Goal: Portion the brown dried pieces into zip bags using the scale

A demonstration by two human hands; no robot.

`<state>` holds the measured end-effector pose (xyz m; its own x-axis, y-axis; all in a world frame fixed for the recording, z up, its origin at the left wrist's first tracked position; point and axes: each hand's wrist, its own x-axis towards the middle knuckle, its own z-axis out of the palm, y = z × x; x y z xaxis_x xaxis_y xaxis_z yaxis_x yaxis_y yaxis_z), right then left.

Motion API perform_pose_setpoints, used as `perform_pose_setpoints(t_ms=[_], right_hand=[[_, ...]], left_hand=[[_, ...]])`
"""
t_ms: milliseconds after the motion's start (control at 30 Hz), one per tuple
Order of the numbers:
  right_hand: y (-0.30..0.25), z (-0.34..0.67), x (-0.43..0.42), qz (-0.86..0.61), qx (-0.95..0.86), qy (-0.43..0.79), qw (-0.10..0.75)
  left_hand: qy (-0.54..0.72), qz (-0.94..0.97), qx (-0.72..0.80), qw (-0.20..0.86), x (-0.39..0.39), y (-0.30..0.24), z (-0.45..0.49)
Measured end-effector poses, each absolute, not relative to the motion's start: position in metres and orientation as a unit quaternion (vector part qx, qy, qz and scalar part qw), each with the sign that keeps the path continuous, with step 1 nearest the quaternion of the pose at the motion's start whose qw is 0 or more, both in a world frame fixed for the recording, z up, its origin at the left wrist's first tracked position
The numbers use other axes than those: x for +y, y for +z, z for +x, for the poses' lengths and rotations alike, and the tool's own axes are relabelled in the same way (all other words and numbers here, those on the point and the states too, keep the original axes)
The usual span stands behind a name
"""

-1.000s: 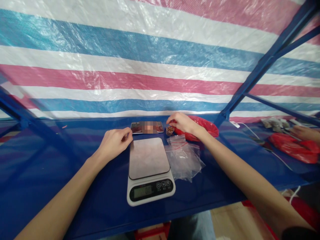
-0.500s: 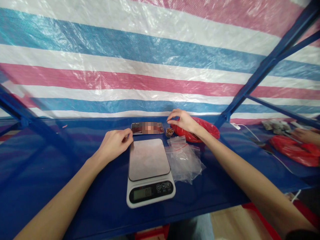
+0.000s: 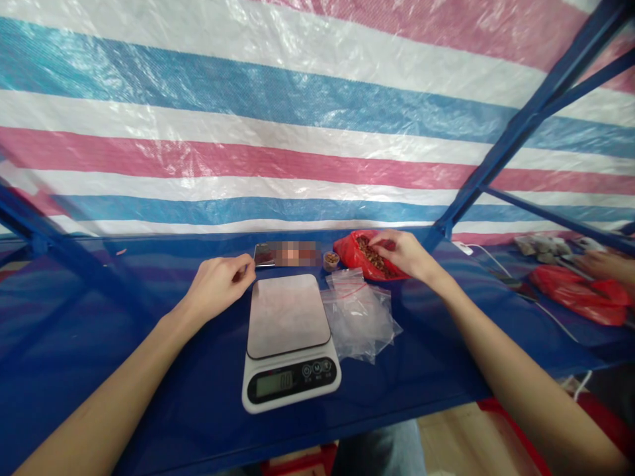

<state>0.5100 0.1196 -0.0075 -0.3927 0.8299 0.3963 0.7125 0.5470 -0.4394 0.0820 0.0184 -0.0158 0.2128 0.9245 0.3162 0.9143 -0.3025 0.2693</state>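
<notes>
My left hand [image 3: 223, 284] rests at the left end of a phone [image 3: 264, 256], its fingers curled in and pressed together; whatever they may hold is hidden. Over an open red plastic bag [image 3: 350, 252] of small brown pieces [image 3: 373, 259] is my right hand [image 3: 404, 252]. Its thumb and fingers are bent together at the pieces, and what lies between the tips is too small to make out. A small clear cup [image 3: 331, 261] with brown pieces stands just left of the bag. In front of my hands lies a white kitchen scale [image 3: 290, 317], its plate bare and its display showing 0.0.
Clear zip bags [image 3: 362, 317] lie in a pile right of the scale. Blue metal struts [image 3: 496, 152] slope at both sides, and a striped sheet [image 3: 248, 132] hangs behind. At the far right, another person's hand [image 3: 602, 264] is near a second red bag [image 3: 580, 294].
My right hand has moved right, from above the small cup to the brown pieces in the red bag. My left hand keeps its place by the phone. The view has shifted slightly.
</notes>
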Motion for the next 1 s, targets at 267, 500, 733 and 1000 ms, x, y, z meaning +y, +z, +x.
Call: perform_pose_setpoints(t_ms=[267, 500, 733, 1000], right_hand=[[-0.027, 0.516, 0.124, -0.434, -0.874, 0.076, 0.203], [-0.019, 0.509, 0.117, -0.407, -0.872, 0.102, 0.251], [-0.015, 0.501, 0.111, -0.421, -0.844, 0.106, 0.315], [-0.007, 0.494, 0.101, -0.450, -0.780, 0.084, 0.426]], left_hand=[[0.222, 0.773, 0.594, 0.017, 0.015, -0.012, 0.085], [0.214, 0.774, 0.595, 0.017, 0.015, -0.013, 0.085], [0.212, 0.780, 0.589, 0.007, 0.014, -0.011, 0.087], [0.214, 0.780, 0.588, 0.012, 0.012, -0.009, 0.087]])
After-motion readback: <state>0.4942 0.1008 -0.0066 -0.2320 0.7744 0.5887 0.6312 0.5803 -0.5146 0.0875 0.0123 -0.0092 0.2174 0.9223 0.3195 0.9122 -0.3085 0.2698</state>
